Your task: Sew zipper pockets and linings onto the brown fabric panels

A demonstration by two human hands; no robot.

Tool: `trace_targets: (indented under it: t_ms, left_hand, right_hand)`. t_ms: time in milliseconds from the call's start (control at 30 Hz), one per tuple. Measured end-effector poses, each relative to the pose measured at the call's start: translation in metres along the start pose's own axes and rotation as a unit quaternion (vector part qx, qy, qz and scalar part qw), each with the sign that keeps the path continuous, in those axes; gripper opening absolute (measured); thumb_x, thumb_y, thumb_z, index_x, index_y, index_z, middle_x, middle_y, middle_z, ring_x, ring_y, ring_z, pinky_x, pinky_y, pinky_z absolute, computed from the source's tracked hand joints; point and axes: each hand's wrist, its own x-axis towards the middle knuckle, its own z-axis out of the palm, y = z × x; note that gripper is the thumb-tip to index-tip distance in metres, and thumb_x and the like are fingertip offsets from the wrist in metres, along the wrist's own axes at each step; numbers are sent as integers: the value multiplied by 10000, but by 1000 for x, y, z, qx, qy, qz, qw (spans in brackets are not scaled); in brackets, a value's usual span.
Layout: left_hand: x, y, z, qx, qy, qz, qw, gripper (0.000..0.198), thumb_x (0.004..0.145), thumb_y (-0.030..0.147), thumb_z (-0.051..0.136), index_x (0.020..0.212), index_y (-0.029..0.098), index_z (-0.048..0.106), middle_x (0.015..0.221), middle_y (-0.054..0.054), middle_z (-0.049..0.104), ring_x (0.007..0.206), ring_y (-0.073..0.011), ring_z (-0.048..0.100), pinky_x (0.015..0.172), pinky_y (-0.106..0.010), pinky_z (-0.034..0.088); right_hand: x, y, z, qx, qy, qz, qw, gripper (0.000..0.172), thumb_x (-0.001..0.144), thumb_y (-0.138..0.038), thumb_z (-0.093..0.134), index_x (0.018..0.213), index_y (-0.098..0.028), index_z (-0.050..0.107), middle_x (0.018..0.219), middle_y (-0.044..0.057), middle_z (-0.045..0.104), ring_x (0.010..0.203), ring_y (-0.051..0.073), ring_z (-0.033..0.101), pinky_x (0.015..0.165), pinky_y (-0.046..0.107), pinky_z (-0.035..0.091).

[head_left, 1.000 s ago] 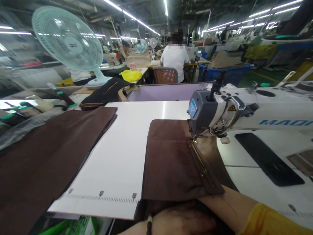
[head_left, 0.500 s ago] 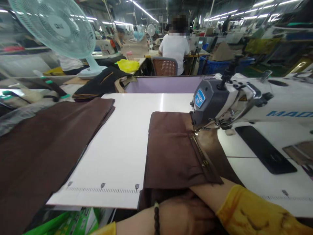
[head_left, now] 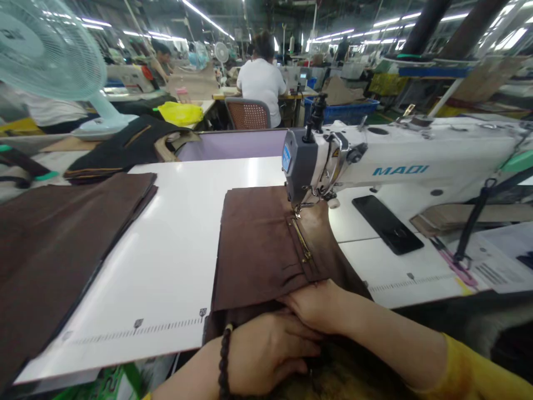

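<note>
A brown fabric piece (head_left: 254, 250) lies on the white sewing table under the needle head of the sewing machine (head_left: 303, 166). A short brass zipper (head_left: 303, 241) is set into it near the presser foot (head_left: 297, 213). At its near edge my right hand (head_left: 322, 305) grips the fabric, fingertips partly hidden at the fold. My left hand (head_left: 268, 350), with a dark bead bracelet (head_left: 225, 361) at the wrist, is closed on the lower layer at the table's front edge. Its fingers overlap below the right hand.
Stacked brown panels (head_left: 75, 233) lie at the left. A black phone (head_left: 387, 224) and pink-handled scissors (head_left: 460, 269) are on the right. A fan (head_left: 50, 50) stands back left, beside dark folded fabric (head_left: 120, 144). A person in a white shirt (head_left: 262, 83) sits farther back.
The view has turned right, so the scene shifts left. My right hand, earlier mostly hidden under the fabric, now shows at its near edge. My left hand stays close beside it.
</note>
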Motion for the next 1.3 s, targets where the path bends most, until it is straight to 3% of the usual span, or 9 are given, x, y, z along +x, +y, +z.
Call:
trace_targets:
  t_ms: [100, 233, 367, 467, 633, 833, 1000, 1133, 1300]
  left_hand:
    - [-2, 16, -12, 9, 45, 8, 999, 226, 850, 138, 470, 1046, 118, 582, 1070, -75, 609, 1012, -121, 548, 890, -166, 429]
    - [13, 15, -26, 219, 189, -61, 955, 266, 880, 182, 422, 1118, 128, 527, 1158, -94, 554, 1094, -150, 493, 951, -273, 410]
    - [28, -20, -19, 381, 125, -138, 906, 373, 851, 266, 493, 1214, 193, 451, 1319, -90, 404, 1239, -265, 321, 998, -500, 314]
    - [28, -38, -9, 398, 80, -146, 902, 404, 863, 289, 468, 1259, 252, 397, 1379, -52, 317, 1283, -267, 226, 1019, -520, 256]
    - [25, -38, -7, 397, 68, -160, 901, 407, 885, 314, 413, 1286, 270, 358, 1400, -40, 273, 1298, -249, 186, 1038, -498, 224]
    - [27, -36, -9, 392, 60, -162, 903, 437, 867, 283, 450, 1290, 245, 348, 1406, -55, 257, 1300, -261, 170, 1032, -512, 223]
    - [26, -39, -7, 334, 95, -159, 924, 518, 851, 243, 483, 1315, 169, 265, 1374, -81, 319, 1294, -216, 206, 1053, -487, 209]
    - [6, -39, -22, 292, 154, -169, 929, 402, 886, 194, 392, 1275, 127, 322, 1367, -97, 326, 1276, -155, 257, 1072, -406, 224]
    - [-56, -35, -52, 322, 280, -253, 868, 303, 905, 256, 339, 1122, 134, 510, 1314, -102, 403, 1239, -199, 334, 1048, -430, 274]
  right_hand:
    - [-38, 3, -1, 25, -17, 25, 999, 445, 855, -247, 418, 1290, -173, 360, 1273, 74, 461, 1204, 203, 356, 1017, 421, 267]
    - [-79, 1, 9, -21, 9, 21, 1000, 529, 806, -174, 436, 1317, -112, 314, 1339, 92, 373, 1240, 244, 302, 992, 475, 302]
    - [-90, -1, 11, -43, 48, -10, 998, 429, 807, -121, 405, 1234, -100, 438, 1298, 77, 429, 1190, 233, 385, 953, 456, 373]
    - [-99, 10, 6, -29, 105, 5, 994, 331, 844, -116, 373, 1132, -109, 535, 1211, 68, 521, 1128, 197, 458, 936, 398, 409]
    - [-109, 28, -3, -73, 158, 103, 979, 281, 865, -157, 375, 1027, -79, 591, 1084, 123, 597, 993, 211, 554, 870, 405, 463]
    - [-80, 9, -1, -42, 93, 59, 993, 443, 828, -161, 397, 1267, -107, 396, 1330, 104, 381, 1195, 236, 379, 911, 450, 419]
    - [-76, 10, 16, -61, 52, 43, 996, 515, 801, -198, 463, 1300, -162, 343, 1375, 53, 306, 1234, 244, 314, 945, 515, 343]
    - [-80, 15, 22, -77, 65, 34, 994, 491, 824, -229, 432, 1303, -169, 339, 1369, 37, 322, 1243, 225, 295, 961, 482, 304]
    - [-81, 17, 30, -93, 99, 14, 991, 479, 849, -275, 393, 1309, -157, 330, 1370, 38, 326, 1248, 219, 280, 971, 458, 249]
